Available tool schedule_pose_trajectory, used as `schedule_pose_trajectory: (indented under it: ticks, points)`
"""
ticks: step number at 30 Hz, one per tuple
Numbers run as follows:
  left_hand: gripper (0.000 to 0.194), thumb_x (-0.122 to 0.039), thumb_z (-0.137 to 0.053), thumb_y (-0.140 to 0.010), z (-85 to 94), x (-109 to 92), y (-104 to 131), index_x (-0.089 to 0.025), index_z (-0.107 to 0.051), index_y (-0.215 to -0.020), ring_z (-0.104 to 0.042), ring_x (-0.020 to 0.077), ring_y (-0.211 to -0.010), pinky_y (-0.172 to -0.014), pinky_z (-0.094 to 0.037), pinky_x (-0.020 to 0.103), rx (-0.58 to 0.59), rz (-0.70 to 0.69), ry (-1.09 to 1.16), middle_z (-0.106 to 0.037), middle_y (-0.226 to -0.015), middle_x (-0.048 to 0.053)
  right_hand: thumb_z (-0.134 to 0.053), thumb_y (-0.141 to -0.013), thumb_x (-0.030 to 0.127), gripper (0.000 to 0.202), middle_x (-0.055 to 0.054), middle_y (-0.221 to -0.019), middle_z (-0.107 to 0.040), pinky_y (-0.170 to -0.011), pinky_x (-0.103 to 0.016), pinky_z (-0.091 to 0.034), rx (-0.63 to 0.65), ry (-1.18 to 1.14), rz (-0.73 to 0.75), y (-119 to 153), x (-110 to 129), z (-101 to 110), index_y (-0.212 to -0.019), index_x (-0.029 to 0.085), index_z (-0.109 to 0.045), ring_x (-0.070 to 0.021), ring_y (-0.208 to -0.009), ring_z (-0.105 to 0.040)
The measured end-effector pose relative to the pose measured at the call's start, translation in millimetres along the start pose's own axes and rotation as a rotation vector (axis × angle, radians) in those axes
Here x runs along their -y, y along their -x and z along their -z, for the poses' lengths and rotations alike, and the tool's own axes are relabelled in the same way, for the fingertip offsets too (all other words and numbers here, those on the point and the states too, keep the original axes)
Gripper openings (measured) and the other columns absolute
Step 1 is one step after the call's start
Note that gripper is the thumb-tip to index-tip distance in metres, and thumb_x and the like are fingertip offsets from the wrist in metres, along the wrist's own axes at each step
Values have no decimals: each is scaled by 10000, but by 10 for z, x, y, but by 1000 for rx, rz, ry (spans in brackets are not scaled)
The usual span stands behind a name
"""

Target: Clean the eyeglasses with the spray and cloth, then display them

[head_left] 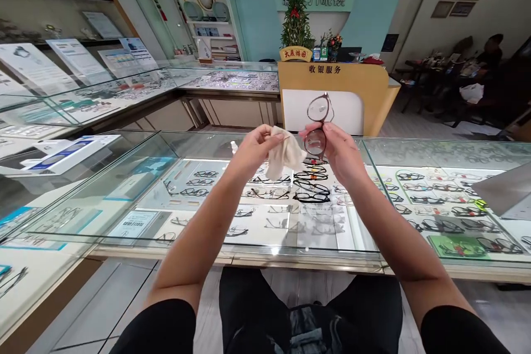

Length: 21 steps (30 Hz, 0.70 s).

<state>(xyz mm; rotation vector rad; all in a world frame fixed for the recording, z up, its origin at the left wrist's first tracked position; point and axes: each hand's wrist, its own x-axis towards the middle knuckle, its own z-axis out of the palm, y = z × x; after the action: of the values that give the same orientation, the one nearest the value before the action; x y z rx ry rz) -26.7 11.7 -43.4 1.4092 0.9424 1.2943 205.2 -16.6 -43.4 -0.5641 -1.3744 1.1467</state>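
Left hand: fingers pinching a pale cloth at its upper part; the rest hangs loose in folds toward the right hand. Right hand: thumb and fingers pinching a pair of glasses near the nose bridge. Glasses stand on end, one lens above the other, raised over the glass-topped bench; in this view they line up with its far edge, about midway along. Lower lens and cloth edge just beside each other; contact between them cannot be told. Whether the temples are folded: not clear.

Below, under the glass, rows of dark-framed glasses. A small white bottle shows beyond the left hand, near the far edge.

Hazards (judgement): 
1. Drop onto the glass. Likely cause: a pinch at one narrow place, giving way if the cloth pushes sideways on the lens. 
2. Bent bridge or rim. Cause: hard pressure on one lens with only the middle of the frame supported. 
3. Scratches. Cause: any grit in the cloth. 
4. Snagging. Cause: the loose folds catching a temple. 
5. Fresh smears. Cause: right fingertips sliding from frame onto lens.
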Motion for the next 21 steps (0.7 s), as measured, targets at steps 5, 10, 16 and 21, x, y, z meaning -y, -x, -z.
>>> schedule_pose_trajectory:
  ticks: [5, 10, 16, 21]
  points:
    - [596, -653, -993, -741, -423, -168, -187, -191, -733, -1013, -695, 165, -757, -691, -555, 278, 70, -141, 77, -780, -887, 28, -664, -1065, 652, 380, -56, -1192, -831, -1026, -412, -624, -52, 68, 157, -76, 190, 40, -1103, 314, -835, -253, -1160, -759]
    - [602, -737, -955, -766, -490, -237, -264, -203, -715, -906, -565, 115, -624, -572, -475, 244, 138, -109, 106, -643, -738, -23, -632, -1067, 684, 435, -62, -1299, -796, -922, -404, -635, -108, 164, 180, -128, 236, 183, -1120, 306, -840, -279, -1170, -736]
    - [559, -730, -908, -838, -500, -198, -185, -221, -708, -953, -602, 131, -641, -576, -462, 257, 268, -3, 129, -684, -793, -9, -655, -1047, 722, 467, -38, -1159, -798, -904, -385, -632, -25, 164, 101, -159, 130, 224, -1175, 316, -848, -266, -1088, -741]
    - [617, -714, -945, -802, -614, -115, -149, -213, -747, -1102, -691, 149, -704, -681, -567, 272, 300, 20, 218, -735, -816, -10, -680, -1041, 710, 491, -31, -1092, -806, -866, -361, -629, 22, 122, 48, -179, -22, 196, -1229, 292, -853, -227, -947, -745]
